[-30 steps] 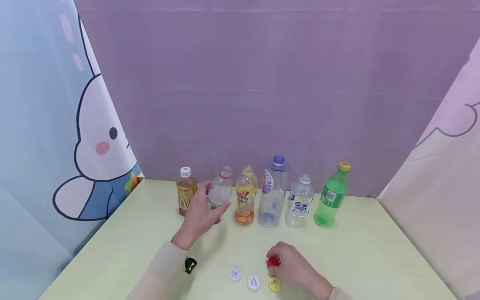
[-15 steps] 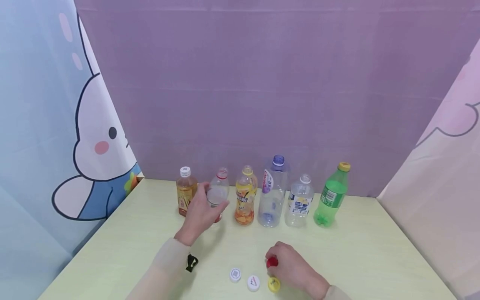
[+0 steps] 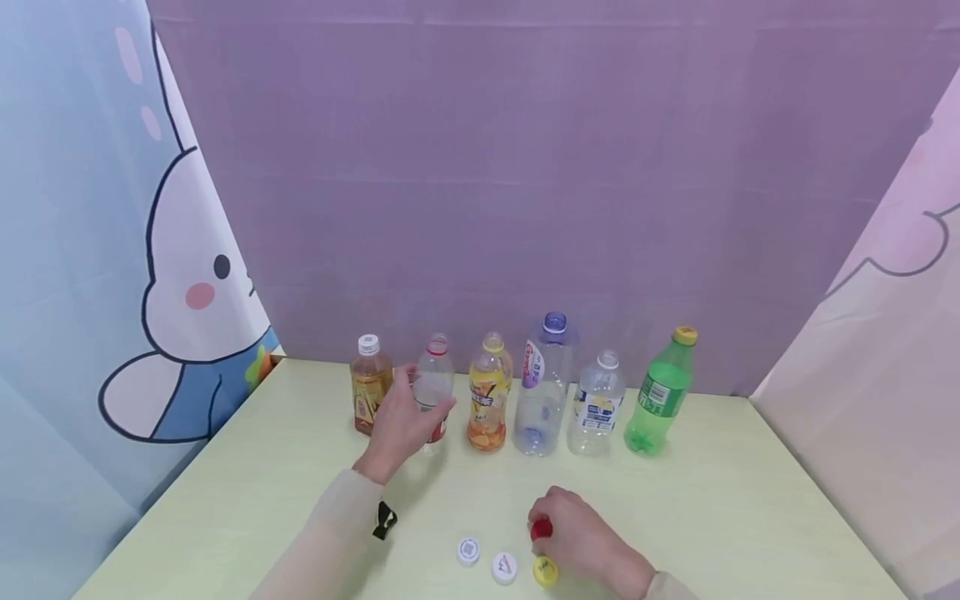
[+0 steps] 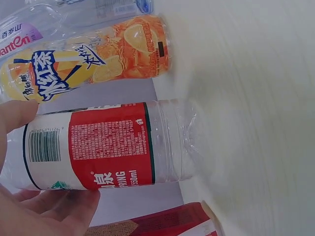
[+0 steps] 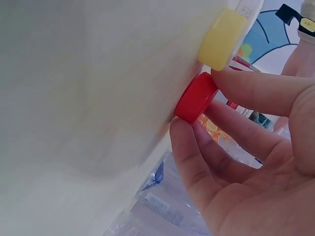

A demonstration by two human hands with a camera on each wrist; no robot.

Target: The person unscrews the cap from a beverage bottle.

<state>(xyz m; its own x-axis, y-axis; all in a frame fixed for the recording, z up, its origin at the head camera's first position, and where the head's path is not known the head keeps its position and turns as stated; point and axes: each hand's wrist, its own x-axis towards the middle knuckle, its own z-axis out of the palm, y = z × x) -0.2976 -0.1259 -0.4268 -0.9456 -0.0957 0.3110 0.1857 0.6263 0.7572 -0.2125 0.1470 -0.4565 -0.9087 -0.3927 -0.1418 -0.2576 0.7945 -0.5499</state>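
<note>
My left hand (image 3: 400,422) holds a clear plastic water bottle (image 4: 113,147) with a red and white label, thumb on one side and fingers on the other. The bottle is uncapped, with a red ring at its neck, and stands in the row between an amber drink bottle (image 3: 371,387) and an orange-labelled iced tea bottle (image 3: 489,400). Nearer the front, my right hand (image 3: 581,533) pinches a red bottle cap (image 5: 196,97) between thumb and fingers, at the tabletop. Right beside that cap lies a yellow cap (image 3: 545,572).
Two white caps (image 3: 505,567) lie left of the yellow one. Further right in the row stand a tall bluish bottle (image 3: 542,408), a clear bottle with a blue-white label (image 3: 597,408) and a green bottle (image 3: 660,396) with a yellow cap. A purple curtain (image 3: 525,167) hangs behind the table.
My left hand has shifted the water bottle a little to the left, towards the amber bottle. My right hand stays at the red cap, nearly still.
</note>
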